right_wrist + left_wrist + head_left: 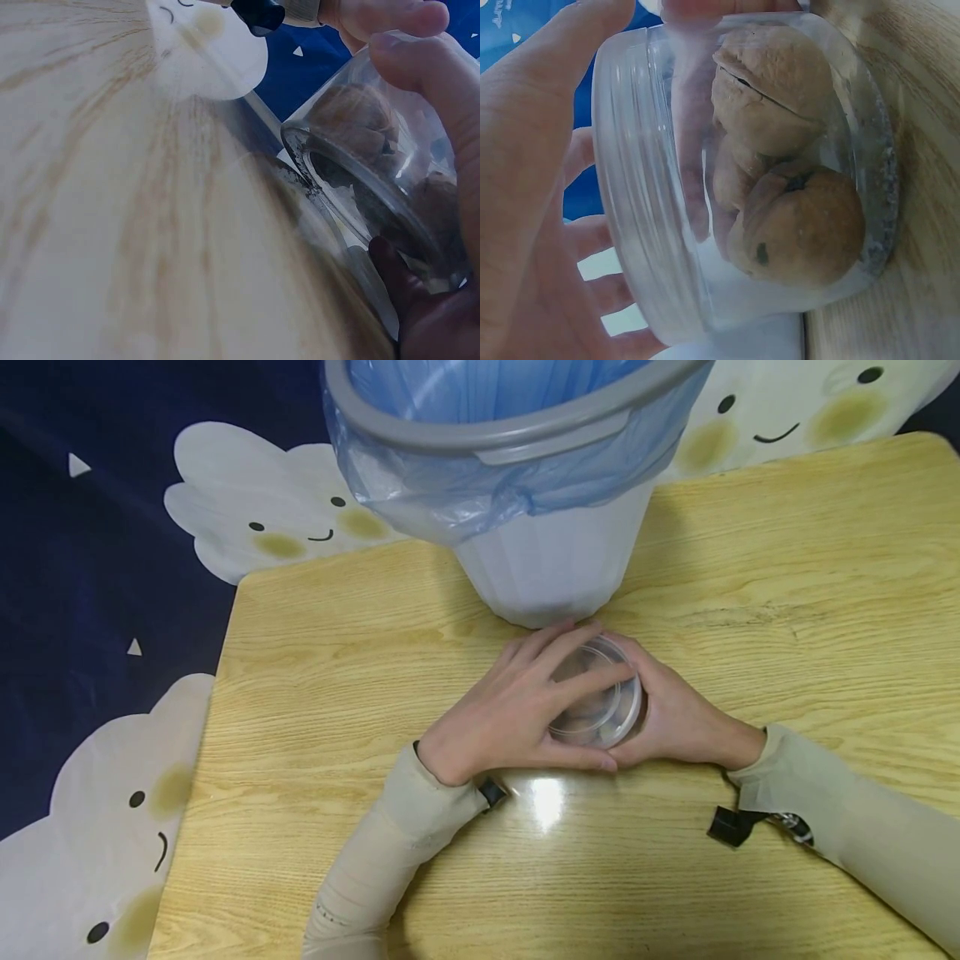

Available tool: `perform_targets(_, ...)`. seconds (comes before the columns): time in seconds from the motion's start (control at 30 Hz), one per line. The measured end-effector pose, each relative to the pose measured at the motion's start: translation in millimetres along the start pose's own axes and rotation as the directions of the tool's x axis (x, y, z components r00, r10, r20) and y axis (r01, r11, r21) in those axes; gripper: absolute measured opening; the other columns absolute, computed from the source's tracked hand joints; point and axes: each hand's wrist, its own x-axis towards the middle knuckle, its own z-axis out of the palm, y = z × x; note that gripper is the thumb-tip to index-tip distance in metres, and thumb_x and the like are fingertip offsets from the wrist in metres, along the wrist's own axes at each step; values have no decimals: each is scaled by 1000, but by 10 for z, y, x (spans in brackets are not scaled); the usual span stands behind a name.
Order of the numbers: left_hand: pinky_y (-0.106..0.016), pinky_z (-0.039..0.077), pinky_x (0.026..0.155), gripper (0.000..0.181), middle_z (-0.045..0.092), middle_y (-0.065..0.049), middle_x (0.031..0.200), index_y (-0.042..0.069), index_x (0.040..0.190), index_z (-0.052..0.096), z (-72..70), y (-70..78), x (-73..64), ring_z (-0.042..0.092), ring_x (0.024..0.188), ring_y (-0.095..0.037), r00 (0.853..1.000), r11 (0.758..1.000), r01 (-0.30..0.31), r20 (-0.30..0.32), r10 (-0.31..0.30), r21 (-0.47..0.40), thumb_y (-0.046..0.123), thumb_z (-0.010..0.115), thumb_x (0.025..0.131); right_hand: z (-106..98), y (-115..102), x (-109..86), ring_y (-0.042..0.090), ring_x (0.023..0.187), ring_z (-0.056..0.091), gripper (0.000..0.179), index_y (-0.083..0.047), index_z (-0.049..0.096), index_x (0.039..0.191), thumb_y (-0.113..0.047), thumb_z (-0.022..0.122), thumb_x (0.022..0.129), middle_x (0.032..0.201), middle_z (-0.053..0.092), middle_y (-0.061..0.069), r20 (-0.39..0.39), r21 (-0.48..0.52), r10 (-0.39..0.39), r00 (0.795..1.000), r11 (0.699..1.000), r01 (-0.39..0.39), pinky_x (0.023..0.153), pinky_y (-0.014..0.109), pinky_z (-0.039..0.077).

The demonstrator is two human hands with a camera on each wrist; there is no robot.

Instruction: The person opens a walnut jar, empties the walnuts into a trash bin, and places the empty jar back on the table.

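Observation:
A clear plastic jar (742,300) with walnuts (806,225) inside stands close over the table, between both hands. Across its clear lid (588,718) spreads my left hand (513,714), the thumb at the near rim and the fingers reaching over to the far side. My right hand (678,714) grips the jar body from the right, its thumb and fingers wrapped round the wall. In the right wrist view the jar's base looks tilted, one edge raised off the wood. One walnut shows a dark crack along its shell.
Just beyond the hands, a white bin (558,552) lined with a blue plastic bag (517,485) stands on the wooden table (315,677). Dark blue cloth with smiling clouds (285,510) lies behind and left of the table. Black wrist mounts (731,827) stick out from the sleeves.

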Motion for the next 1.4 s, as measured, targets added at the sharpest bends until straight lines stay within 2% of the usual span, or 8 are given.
perform_targets(0.33, -49, 35, 114, 85, 35, -6, 156, 39, 144, 43, -11, 4, 16, 33, 145, -30, 998, 998, -19, -53, 22, 54, 83, 55, 72, -9, -17, 11, 18, 139, 39, 137, -40, 16, 153, -30, 99, 45, 156, 33, -7, -9, -5, -15, 1000, 1000, 15, 107, 12, 29)
perform_targets(0.57, -48, 38, 111, 91, 36, -7, 155, 35, 146, 41, -33, 32, 18, 39, 141, -32, 998, 997, 21, -59, -17, 80, 84, 55, 71, -10, -28, 11, 17, 138, 40, 138, -40, 16, 153, -30, 99, 44, 156, 34, -5, -19, -32, -30, 999, 999, 29, 107, 13, 31)
perform_targets(0.67, -48, 40, 109, 93, 38, -8, 154, 33, 147, 41, -35, 40, 17, 42, 138, -32, 997, 995, 33, -69, -27, 91, 85, 55, 70, -13, -34, 15, 17, 139, 38, 138, -40, 15, 153, -30, 99, 45, 156, 33, -5, -19, -41, -29, 999, 999, 28, 110, 20, 31)
perform_targets(0.9, -47, 41, 108, 96, 37, -6, 155, 32, 148, 39, -25, 42, 17, 43, 136, -30, 997, 994, 42, -62, -35, 103, 87, 53, 70, -15, -28, 15, 20, 141, 36, 138, -40, 14, 153, -31, 99, 45, 157, 30, -5, -15, -29, -27, 1000, 999, 27, 112, 47, 32)
perform_targets(1.07, -48, 40, 109, 98, 34, -5, 156, 33, 148, 38, -24, 49, 13, 40, 139, -31, 998, 995, 43, -53, -38, 90, 87, 55, 68, -1, -16, 3, 25, 141, 35, 138, -41, 15, 153, -32, 99, 44, 158, 29, -2, -21, -14, -34, 999, 999, 34, 112, 56, 31)
perform_targets(1.33, -50, 40, 109, 100, 33, -6, 157, 33, 149, 36, 16, 53, -7, 37, 143, -32, 999, 996, 30, -40, -27, 83, 87, 55, 67, 25, 4, -34, 26, 140, 37, 138, -41, 13, 153, -34, 99, 44, 158, 31, 2, -27, -42, -16, 1000, 999, 15, 110, 55, 32)
perform_targets(1.4, -50, 39, 109, 99, 32, -5, 158, 34, 149, 35, 29, 49, -6, 35, 144, -32, 999, 997, 25, -37, -22, 76, 87, 56, 68, 27, 7, -41, 24, 139, 38, 139, -41, 13, 153, -34, 99, 44, 158, 31, 2, -27, -52, -9, 1000, 999, 8, 111, 47, 34)
